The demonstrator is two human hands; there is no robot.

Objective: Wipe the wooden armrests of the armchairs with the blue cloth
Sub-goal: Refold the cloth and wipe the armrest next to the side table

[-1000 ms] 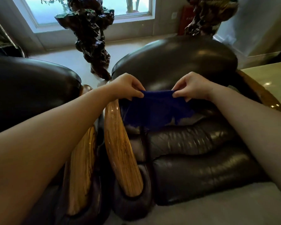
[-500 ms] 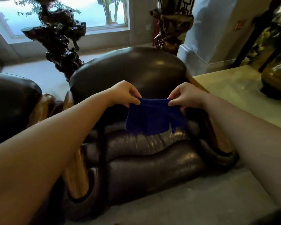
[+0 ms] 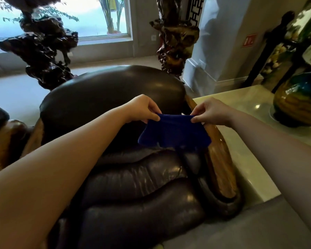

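Observation:
The blue cloth (image 3: 173,133) hangs stretched between both hands above the seat of a dark leather armchair (image 3: 115,97). My left hand (image 3: 142,108) pinches its upper left corner. My right hand (image 3: 211,111) pinches the upper right corner. The cloth's right part hangs over the chair's right wooden armrest (image 3: 221,162), a glossy light-brown rail running toward me; whether they touch I cannot tell. The left wooden armrest (image 3: 34,137) shows partly behind my left forearm.
A pale stone side table (image 3: 241,144) stands right of the chair, bearing a large glazed vase (image 3: 298,99). Another armchair's wooden arm (image 3: 2,146) is at the far left. Dark carved wood sculptures (image 3: 43,51) stand behind, before a window.
The view has swung right, from the chair's left armrest toward its right one. Both hands have carried the stretched cloth rightward until it hangs by the right armrest.

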